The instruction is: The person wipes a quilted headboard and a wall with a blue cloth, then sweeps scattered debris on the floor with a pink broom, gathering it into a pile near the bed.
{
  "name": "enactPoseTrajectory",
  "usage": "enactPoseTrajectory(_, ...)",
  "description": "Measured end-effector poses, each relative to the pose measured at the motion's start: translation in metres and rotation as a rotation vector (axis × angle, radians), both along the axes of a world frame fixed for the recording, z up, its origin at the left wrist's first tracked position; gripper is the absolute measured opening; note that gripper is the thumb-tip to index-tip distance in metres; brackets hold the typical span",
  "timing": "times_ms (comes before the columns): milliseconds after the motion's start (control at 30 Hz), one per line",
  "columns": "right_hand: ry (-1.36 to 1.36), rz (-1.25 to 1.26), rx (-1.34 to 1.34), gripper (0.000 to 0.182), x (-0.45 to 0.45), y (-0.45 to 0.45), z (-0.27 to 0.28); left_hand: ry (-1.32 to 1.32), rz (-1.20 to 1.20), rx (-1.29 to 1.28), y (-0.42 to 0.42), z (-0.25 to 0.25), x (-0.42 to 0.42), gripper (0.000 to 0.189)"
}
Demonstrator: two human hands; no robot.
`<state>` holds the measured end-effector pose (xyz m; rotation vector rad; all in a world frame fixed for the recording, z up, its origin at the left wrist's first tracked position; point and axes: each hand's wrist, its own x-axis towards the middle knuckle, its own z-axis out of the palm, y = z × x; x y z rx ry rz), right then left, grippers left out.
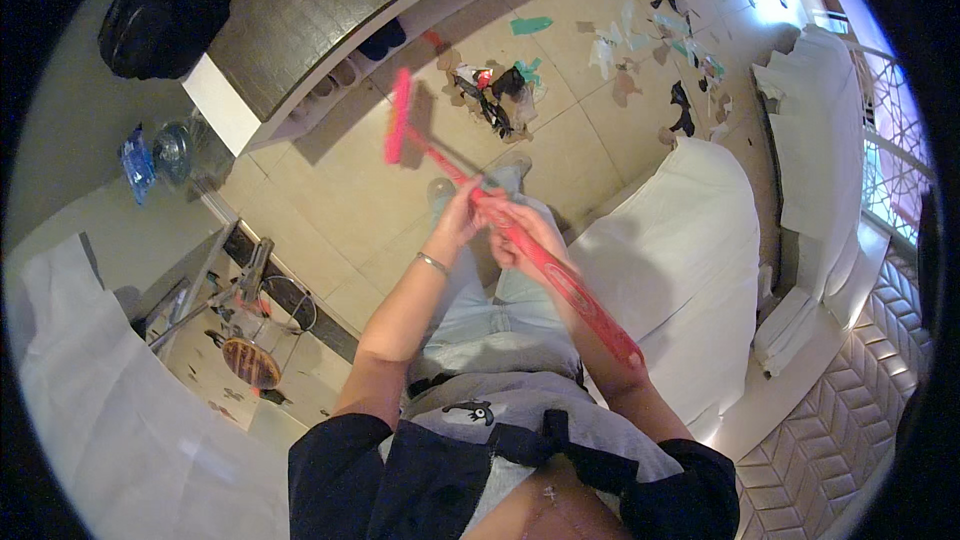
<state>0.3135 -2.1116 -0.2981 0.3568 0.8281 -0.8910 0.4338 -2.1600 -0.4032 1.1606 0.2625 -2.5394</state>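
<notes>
Both hands grip a red, long-handled broom (530,246) with a pink head, held slantwise in front of my body. My left hand (463,216), with a metal bracelet at the wrist, closes on the handle towards the head. Just below it, my right hand (525,235) wraps the thicker part of the handle, slightly blurred. The broom head (399,117) is raised at the upper left, blurred; whether it touches the floor I cannot tell. Beyond it, a pile of plastic scraps (496,94) in black, green and white lies on the tiled floor (330,214).
More plastic scraps (679,37) are strewn farther off. A cabinet with a brown top (315,7) holds shoes underneath, with a black bag (165,22) beside it. White-covered furniture (675,270) stands at the right. A stool-like object (251,362) and water bottle (172,152) are at the left.
</notes>
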Motion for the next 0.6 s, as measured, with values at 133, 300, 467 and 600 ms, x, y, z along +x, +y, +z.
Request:
enactPoseTrajectory(133, 0.769, 0.246, -0.32, 0.031, 0.022, -0.003, -0.03, -0.279, 0.505, -0.001, -0.006, -0.079, 0.038, 0.016)
enactPoseTrajectory(300, 0.961, 0.306, -1.014, 0.029, 0.004, -0.039, -0.033, -0.443, 0.702, 0.064, -0.017, -0.148, 0.085, 0.015)
enactPoseTrajectory(467, 0.712, 0.204, -1.056, 0.018, -0.042, -0.086, -0.11, -0.457, 0.532, -0.01, -0.051, -0.171, 0.029, 0.02)
enactPoseTrajectory(600, 0.758, 0.237, -1.087, 0.012, -0.134, -0.12, -0.127, -0.416, 0.449, -0.022, -0.091, -0.208, -0.049, 0.019)
